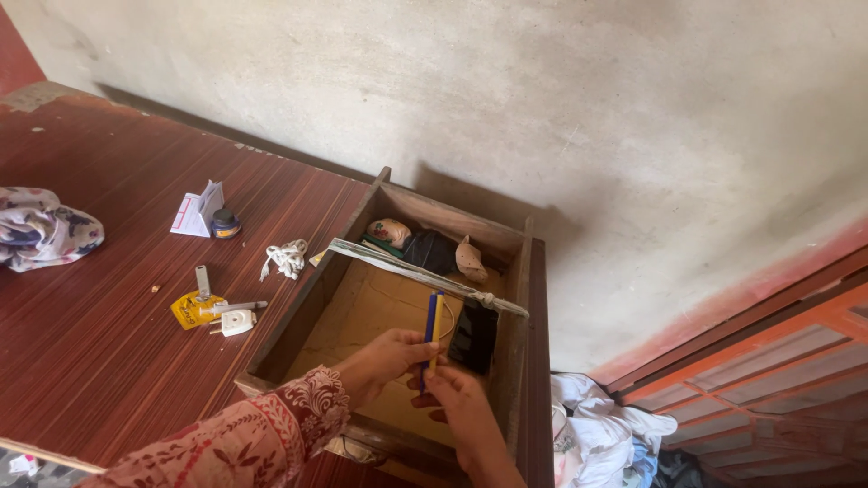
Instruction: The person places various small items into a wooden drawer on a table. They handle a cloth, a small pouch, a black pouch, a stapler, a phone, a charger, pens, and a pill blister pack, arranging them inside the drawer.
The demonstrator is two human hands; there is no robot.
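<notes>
Over the open wooden drawer [362, 312], at six o'clock, the left hand [384, 360] and right hand [461, 407] were both clamped on blue and yellow pens [432, 336], not yet set down. At three o'clock leaned a dark phone [474, 337]; farther, at twelve o'clock, lay a black bundle [429, 249], seemingly untouched.

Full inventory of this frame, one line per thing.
pens: two, blue and yellow, held upright over the wooden box
phone: one, black, against the box's right wall
wooden box: one, brown, open, right of the table
cloth strip: one, pale, across the box
table: one, reddish striped
white cord: one, on the table
patterned cloth: one, table's left edge
left hand: one, on the pens
right hand: one, on the pens
</notes>
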